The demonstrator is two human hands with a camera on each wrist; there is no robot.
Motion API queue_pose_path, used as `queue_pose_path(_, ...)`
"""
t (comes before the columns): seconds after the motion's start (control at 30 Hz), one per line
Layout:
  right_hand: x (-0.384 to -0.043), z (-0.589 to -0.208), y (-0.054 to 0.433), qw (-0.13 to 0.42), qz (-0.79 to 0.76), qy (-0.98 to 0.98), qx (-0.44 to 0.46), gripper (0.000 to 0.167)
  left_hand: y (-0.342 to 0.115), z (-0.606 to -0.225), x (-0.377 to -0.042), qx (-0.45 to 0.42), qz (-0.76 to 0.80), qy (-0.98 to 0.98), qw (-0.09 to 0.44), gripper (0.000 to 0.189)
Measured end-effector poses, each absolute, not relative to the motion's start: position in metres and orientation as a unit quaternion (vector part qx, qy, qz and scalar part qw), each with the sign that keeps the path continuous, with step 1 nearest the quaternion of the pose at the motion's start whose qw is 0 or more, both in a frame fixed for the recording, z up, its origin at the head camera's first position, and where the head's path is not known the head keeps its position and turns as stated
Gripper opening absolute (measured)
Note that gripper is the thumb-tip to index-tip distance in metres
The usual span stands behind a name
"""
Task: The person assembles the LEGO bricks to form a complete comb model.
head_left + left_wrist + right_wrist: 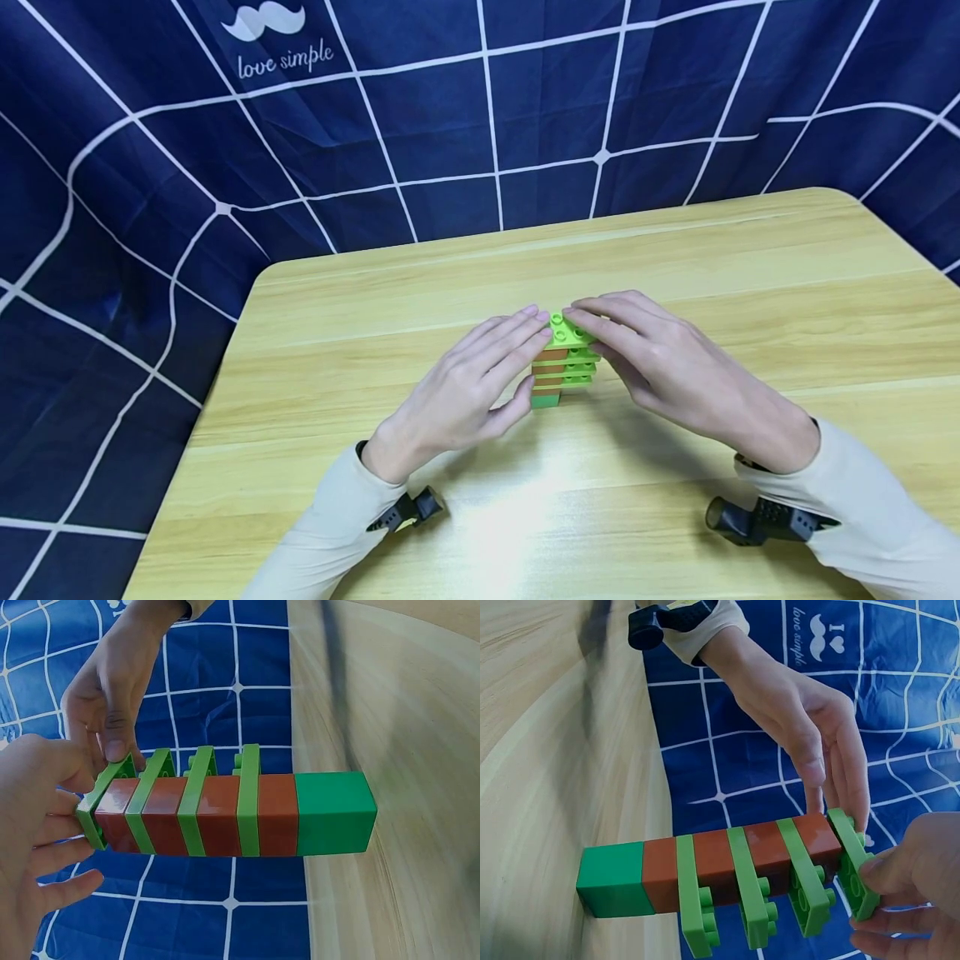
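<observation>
A tower of building blocks point(551, 367) stands upright on the table: a dark green brick point(334, 814) at the bottom, then brown bricks alternating with lime green studded plates that jut out to the right. The topmost lime plate point(853, 866) sits slightly tilted. My left hand point(468, 379) reaches in from the left, its fingers nearly straight and fingertips at that plate's left edge. From the right, my right hand point(675, 367) pinches the plate's jutting end, thumb and fingers bent around it. The hands partly cover the top plate in the head view.
The wooden table point(337, 350) extends around the tower. Behind and left of it hangs a dark blue curtain point(420, 125) with white grid lines. Black wrist cameras are strapped at both sleeves.
</observation>
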State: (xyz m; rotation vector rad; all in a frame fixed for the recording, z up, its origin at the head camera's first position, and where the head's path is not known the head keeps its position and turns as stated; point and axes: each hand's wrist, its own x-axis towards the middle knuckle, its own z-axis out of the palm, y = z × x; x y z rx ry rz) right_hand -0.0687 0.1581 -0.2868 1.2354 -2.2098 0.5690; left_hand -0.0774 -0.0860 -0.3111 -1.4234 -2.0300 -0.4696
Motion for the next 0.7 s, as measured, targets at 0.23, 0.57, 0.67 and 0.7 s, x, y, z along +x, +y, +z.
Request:
queue_pose_path(0.23,-0.0673,-0.2875,0.1580,0.287,0.220,-0.807,0.467,0.043,-0.0866,-0.3095,-0.0753,-0.531,-0.176,-0.774,0.297,0.047)
queue_pose_path(0.57,-0.0644,-0.2907,0.1642,0.317,0.212,-0.779,0.498,0.039,-0.0858,-0.3070,-0.0746,-0.527,-0.167,-0.782,0.289,0.047)
queue_pose_path(0.67,-0.0651,-0.2911,0.1644,0.326,0.203,-0.774,0.504,0.039,-0.0861,-0.3068,-0.0745,-0.526,-0.164,-0.785,0.282,0.048)
queue_pose_path(0.7,-0.0653,-0.2914,0.1643,0.327,0.203,-0.773,0.504,0.039,-0.0862,-0.3068,-0.0743,-0.527,-0.163,-0.786,0.280,0.048)
